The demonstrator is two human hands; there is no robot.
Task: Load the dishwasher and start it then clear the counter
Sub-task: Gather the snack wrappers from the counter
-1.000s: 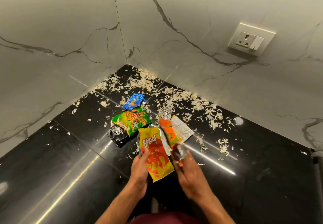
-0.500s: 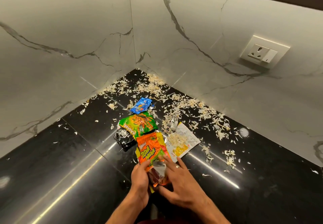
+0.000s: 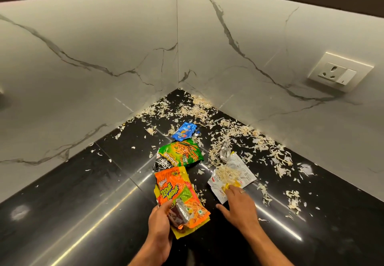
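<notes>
The glossy black stone counter [image 3: 87,193] now shows more of its flake-strewn corner. The left hand [image 3: 159,222] grips the stacked orange snack wrapper [image 3: 176,193] — the right hand [image 3: 238,203], off the stack since half a second ago, rests flat-fingered on the white crumpled packet [image 3: 241,172].

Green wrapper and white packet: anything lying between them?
Head view: between the green wrapper and the white packet, mostly bare black counter with scattered pale flakes.

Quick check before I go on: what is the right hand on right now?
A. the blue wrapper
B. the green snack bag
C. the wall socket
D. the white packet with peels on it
D: the right hand has its fingers on the near edge of the white packet, with the green and blue wrappers farther back, untouched.
</notes>
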